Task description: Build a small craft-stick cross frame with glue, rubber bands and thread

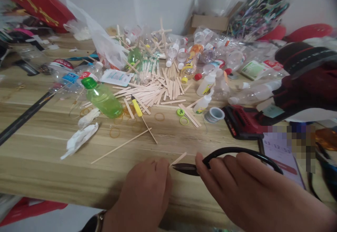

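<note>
My left hand (147, 186) is closed on a thin wooden stick (179, 158), whose far end pokes out past the fingers toward the upper right. Wrapped round black-handled scissors (185, 168) is my right hand (237, 182). The blade tips meet the stick right beside my left fingers; whether they cut into it I cannot tell. Beyond the hands, a long thin stick (121, 146) lies on the wooden table (52, 172). Its upper end meets the shaft of a yellow-handled screwdriver (137, 108).
A green bottle (102, 98) lies left of a pile of craft sticks (150, 93). Glue bottles (202, 103), a wire spool (214, 114) and several plastic bottles (188, 63) stand or lie behind. A red cordless tool (244, 121) and a phone (281, 158) are at right.
</note>
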Available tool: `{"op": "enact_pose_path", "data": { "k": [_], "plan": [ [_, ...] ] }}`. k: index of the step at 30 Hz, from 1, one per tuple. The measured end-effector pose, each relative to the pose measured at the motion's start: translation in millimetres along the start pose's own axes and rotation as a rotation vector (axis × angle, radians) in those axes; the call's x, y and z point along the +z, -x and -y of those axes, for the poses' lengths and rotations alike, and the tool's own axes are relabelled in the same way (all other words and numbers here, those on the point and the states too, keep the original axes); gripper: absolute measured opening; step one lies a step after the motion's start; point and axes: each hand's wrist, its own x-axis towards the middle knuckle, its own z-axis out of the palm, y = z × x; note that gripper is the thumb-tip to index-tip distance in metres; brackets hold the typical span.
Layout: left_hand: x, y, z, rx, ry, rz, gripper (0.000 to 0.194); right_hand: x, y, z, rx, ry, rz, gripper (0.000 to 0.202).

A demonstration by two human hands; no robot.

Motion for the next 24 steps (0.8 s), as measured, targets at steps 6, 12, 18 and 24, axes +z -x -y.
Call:
{"op": "enact_pose_path", "data": {
  "k": [6,12,18,24],
  "plan": [
    [-3.4,-2,-3,-0.069,0.071,0.087,0.034,-4,1,-2,0.041,-0.004,-0.025,0.044],
    [-4.6,-1,-1,-0.086,0.094,0.074,0.034,-1,1,-2,0.033,0.027,-0.06,0.044],
    [-4.7,-2,-2,-0.111,0.114,0.066,0.033,-5,-1,-6,0.032,0.06,-0.059,0.042],
    [-4.3,-1,-2,-0.094,0.081,0.067,0.031,-18,-5,-13,0.02,-0.051,0.055,0.045]
  ]
}}
